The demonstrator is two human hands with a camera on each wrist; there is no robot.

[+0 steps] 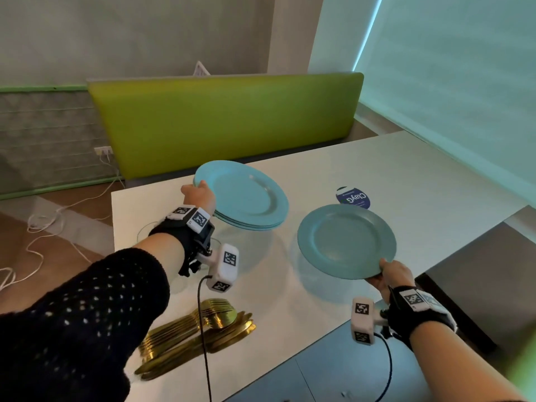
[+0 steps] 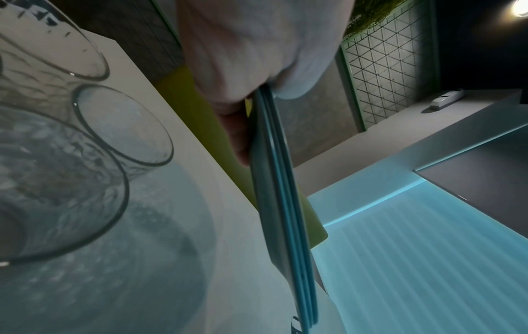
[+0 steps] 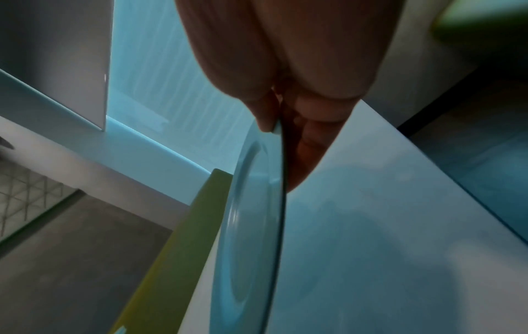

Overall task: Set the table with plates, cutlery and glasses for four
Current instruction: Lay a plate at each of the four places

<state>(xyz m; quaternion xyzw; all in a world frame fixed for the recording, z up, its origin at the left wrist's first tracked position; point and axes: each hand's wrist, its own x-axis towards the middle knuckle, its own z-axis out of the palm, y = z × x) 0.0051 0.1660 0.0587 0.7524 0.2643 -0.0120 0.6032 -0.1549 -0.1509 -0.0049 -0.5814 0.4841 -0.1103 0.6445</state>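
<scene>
Plates not yet laid: left hand [image 1: 200, 195] gripping stack of three plates [image 1: 246, 195], right hand [image 1: 391, 275] pinching single plate [image 1: 346, 240] above counter [image 1: 406, 175]; gold cutlery [image 1: 197, 335], glasses [image 2: 85, 158] waiting unplaced.

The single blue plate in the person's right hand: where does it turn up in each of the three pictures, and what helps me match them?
Head: the single plate is right of centre, above the white table, its near rim pinched by the right hand.
Left wrist: not in it; only the plate stack edge-on.
Right wrist: edge-on, running down the middle.
Shared landmark: the green bench back.
</scene>
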